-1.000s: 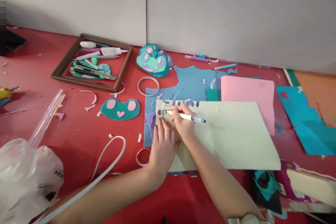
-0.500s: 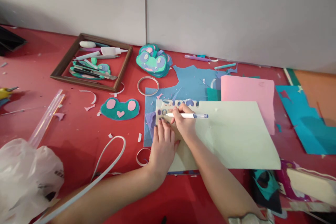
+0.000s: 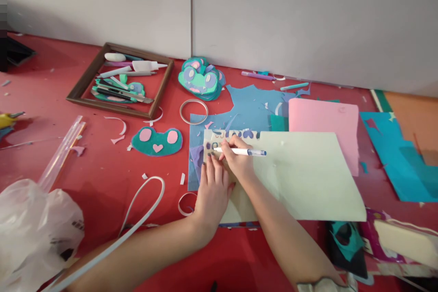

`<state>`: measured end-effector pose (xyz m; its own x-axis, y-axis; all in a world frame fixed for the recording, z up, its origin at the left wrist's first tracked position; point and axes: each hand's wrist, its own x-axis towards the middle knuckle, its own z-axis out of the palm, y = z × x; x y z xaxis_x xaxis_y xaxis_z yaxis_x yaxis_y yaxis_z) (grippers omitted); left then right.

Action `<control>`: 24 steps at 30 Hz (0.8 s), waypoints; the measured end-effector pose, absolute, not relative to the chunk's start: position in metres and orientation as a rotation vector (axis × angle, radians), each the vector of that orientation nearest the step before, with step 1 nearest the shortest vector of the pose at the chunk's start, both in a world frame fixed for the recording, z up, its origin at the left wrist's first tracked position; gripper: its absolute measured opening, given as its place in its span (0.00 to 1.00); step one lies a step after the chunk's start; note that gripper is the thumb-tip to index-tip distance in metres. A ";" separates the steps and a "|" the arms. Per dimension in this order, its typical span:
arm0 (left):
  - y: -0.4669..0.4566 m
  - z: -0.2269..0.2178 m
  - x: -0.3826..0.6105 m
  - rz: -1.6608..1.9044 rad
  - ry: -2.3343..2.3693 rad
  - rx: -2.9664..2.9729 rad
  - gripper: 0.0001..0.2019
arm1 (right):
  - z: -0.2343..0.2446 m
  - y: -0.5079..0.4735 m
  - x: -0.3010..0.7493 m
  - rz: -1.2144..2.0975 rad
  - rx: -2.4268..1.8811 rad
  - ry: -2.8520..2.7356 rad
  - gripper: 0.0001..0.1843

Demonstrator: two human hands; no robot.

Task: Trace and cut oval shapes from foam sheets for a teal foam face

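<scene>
My right hand (image 3: 237, 159) grips a white pen (image 3: 244, 151) with a blue end, its tip touching the top left corner of a pale green sheet (image 3: 301, 178). That corner has several small holes cut out of it. Fingers flat and together, my left hand (image 3: 212, 187) presses down on the sheet just below the pen tip. A blue sheet (image 3: 249, 109) lies underneath and behind. A teal felt face with pink spots (image 3: 156, 141) lies to the left.
A brown wooden frame (image 3: 78, 86) at the back left holds cutters, pens and glue. A stack of teal felt faces (image 3: 201, 78), a clear ring (image 3: 193, 111), a pink sheet (image 3: 323, 123), cyan sheets (image 3: 397, 155), a plastic bag (image 3: 34, 232) and white strips (image 3: 143, 210) lie about.
The pen tip has shifted slightly around a small outline at the sheet's corner, and the pen's angle has changed a little. My left hand has stayed put.
</scene>
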<state>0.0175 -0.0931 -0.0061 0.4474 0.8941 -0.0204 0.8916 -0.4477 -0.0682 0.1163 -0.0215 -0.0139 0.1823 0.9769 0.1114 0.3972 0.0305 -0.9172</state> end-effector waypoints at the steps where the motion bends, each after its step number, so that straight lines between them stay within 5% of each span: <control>1: -0.093 -0.006 0.018 0.082 -1.626 -2.634 0.23 | -0.014 -0.021 0.116 0.785 -1.535 -1.363 0.15; 24: -0.092 -0.004 0.018 0.081 -1.642 -2.639 0.22 | -0.019 -0.019 0.116 0.752 -1.557 -1.287 0.15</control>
